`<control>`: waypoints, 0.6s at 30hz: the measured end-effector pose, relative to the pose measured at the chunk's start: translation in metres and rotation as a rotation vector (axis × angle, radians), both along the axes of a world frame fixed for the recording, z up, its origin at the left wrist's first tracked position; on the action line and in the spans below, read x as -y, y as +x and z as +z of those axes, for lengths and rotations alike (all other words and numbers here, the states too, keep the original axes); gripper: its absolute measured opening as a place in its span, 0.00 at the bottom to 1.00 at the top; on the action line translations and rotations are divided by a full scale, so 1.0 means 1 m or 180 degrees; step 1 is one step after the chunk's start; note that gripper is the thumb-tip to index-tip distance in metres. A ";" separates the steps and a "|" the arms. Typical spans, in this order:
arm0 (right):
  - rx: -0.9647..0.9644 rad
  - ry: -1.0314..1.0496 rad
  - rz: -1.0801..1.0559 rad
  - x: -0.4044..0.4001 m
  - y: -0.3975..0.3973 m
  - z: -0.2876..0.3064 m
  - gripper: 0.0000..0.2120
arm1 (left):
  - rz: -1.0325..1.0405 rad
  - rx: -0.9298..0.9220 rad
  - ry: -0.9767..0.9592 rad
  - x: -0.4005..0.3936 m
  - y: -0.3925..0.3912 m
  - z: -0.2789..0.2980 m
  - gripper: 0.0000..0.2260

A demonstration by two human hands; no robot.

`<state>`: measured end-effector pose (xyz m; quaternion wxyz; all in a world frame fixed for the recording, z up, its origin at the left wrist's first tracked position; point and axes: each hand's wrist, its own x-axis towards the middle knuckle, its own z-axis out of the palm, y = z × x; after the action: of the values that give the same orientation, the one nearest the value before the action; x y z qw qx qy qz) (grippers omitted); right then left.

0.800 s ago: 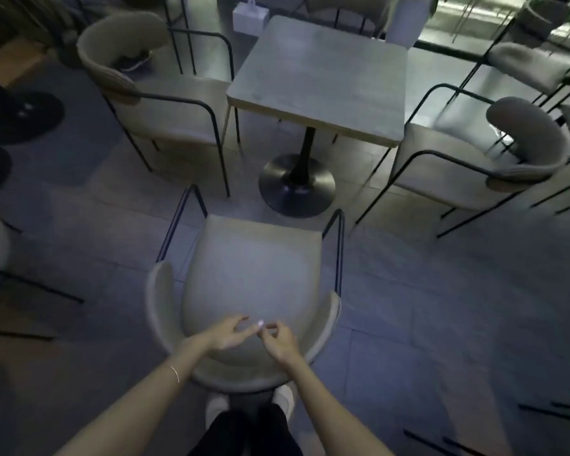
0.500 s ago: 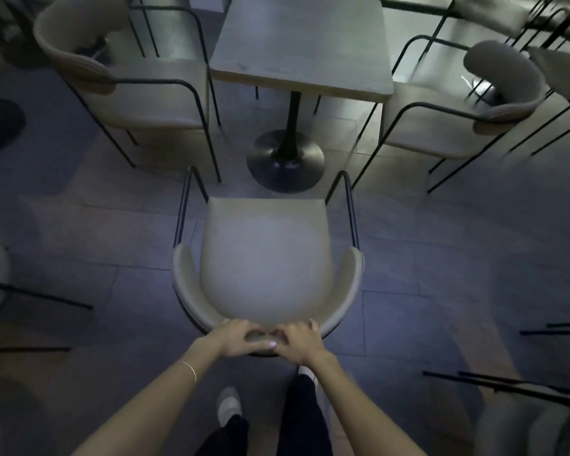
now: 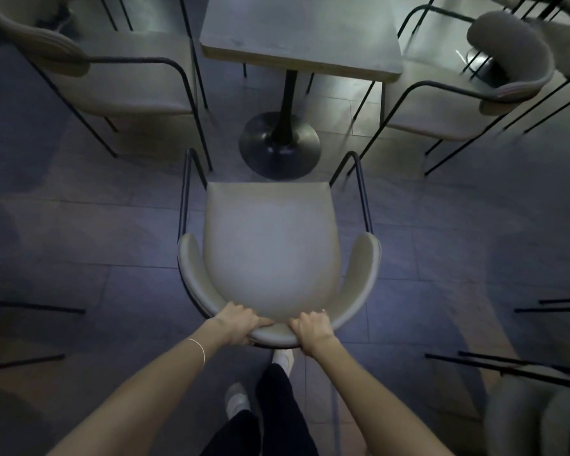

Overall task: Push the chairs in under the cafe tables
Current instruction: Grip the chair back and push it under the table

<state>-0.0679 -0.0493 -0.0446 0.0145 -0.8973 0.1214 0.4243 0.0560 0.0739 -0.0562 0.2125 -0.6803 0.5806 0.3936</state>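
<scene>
A beige armchair (image 3: pixel 272 245) with thin black metal arms stands right in front of me, its seat facing a square grey cafe table (image 3: pixel 300 34) on a black pedestal base (image 3: pixel 278 144). The seat's front edge lies just short of the base. My left hand (image 3: pixel 239 322) and my right hand (image 3: pixel 311 327) each grip the top of the chair's curved backrest, close together near its middle.
Two matching chairs flank the table, one at the left (image 3: pixel 112 70) and one at the right (image 3: pixel 468 93). More chair legs and a chair back (image 3: pixel 537 413) crowd the lower right; black legs show at the left edge. My feet stand right behind the chair.
My hands went from touching each other above the backrest to gripping it, slightly apart. The chair now faces the table squarely and stands closer to the pedestal.
</scene>
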 end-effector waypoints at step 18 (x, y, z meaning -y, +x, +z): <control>0.0073 0.0016 0.0119 0.071 0.134 -0.006 0.18 | 0.0025 0.0100 -0.0243 0.076 0.136 0.002 0.29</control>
<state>0.0658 -0.1206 -0.0509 0.0102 -0.9041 0.1033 0.4145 0.1925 -0.0017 -0.0538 0.1939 -0.6963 0.5891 0.3613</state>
